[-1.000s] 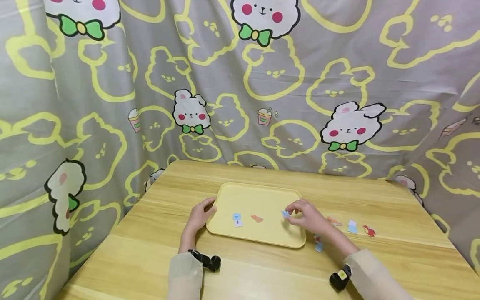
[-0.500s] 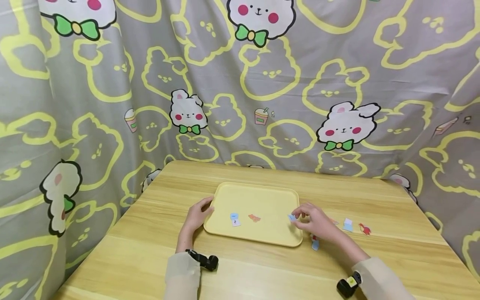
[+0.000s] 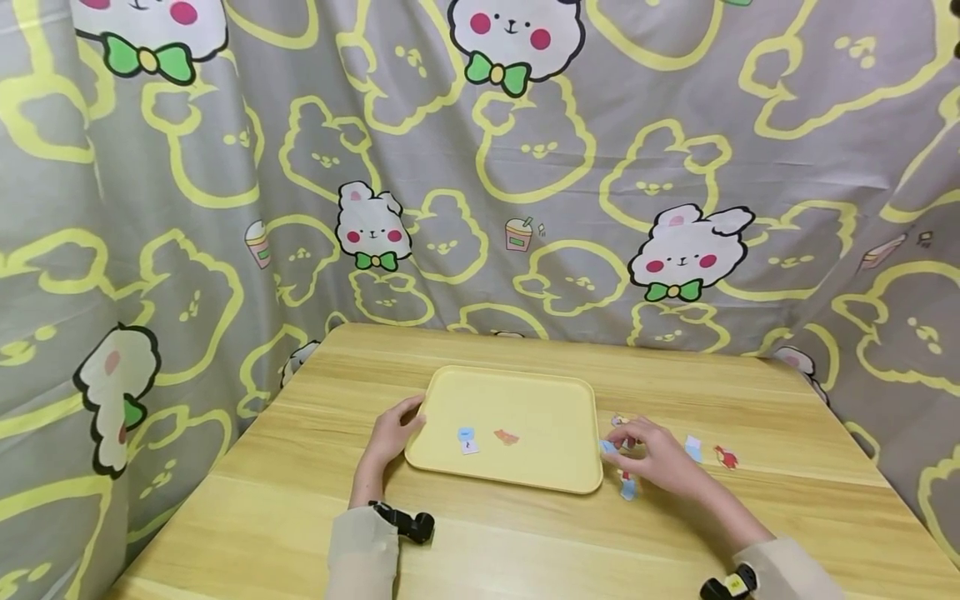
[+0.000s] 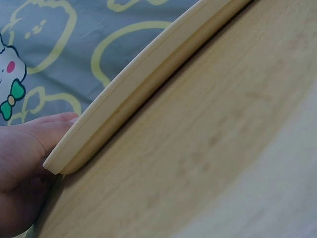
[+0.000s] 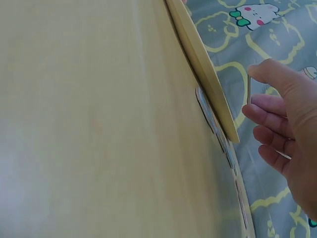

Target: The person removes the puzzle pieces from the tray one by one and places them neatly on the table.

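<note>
Pinching a small blue cutout (image 3: 607, 447), the right hand (image 3: 654, 455) moves it from above the yellow tray (image 3: 517, 387) to just past its right rim, near loose cutouts (image 3: 627, 490) on the counter (image 3: 540, 554), leaving an orange cutout (image 3: 506, 437) inside as the left hand (image 3: 393, 431) grips the left rim.

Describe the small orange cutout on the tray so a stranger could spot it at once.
On the wooden table, find the yellow tray. In the half nearer the person, about midway between its left and right ends, lies the small orange cutout. Its orange colour sets it apart from its neighbour on the left, which is blue and white.
</note>
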`<state>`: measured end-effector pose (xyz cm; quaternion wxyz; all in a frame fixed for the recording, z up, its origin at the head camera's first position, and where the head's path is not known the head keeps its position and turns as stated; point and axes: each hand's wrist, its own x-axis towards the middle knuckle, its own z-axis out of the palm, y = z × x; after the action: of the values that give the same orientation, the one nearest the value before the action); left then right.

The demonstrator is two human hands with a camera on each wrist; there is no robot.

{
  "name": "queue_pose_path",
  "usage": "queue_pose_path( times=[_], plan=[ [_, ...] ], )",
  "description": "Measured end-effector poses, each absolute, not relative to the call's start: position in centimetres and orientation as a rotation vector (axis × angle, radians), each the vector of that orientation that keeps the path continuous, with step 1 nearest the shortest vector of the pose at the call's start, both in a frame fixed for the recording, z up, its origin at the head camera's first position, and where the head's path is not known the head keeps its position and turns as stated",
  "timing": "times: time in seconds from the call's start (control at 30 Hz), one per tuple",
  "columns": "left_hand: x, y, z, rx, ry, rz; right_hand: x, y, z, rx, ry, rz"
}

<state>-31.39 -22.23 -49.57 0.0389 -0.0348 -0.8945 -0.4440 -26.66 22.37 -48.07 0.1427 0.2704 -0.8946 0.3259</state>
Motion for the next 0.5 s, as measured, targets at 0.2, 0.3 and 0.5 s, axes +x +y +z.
queue_pose_path(
  times=[0.2,0.3,0.5],
  plan=[
    [-31.3,-22.2,-49.5,-0.124,-2.736,-1.336,-25.9,23.5,-48.2,0.744,-2.580,0.918],
    [-31.4,-22.2,-49.6,-0.120,-2.739,-1.332,-25.6,24.0,-48.2,0.722,-2.599,0.911],
    [-31.4,-22.3,-49.6,-0.110,-2.751,-1.332,-25.4,25.0,-48.3,0.682,-2.637,0.877]
  ],
)
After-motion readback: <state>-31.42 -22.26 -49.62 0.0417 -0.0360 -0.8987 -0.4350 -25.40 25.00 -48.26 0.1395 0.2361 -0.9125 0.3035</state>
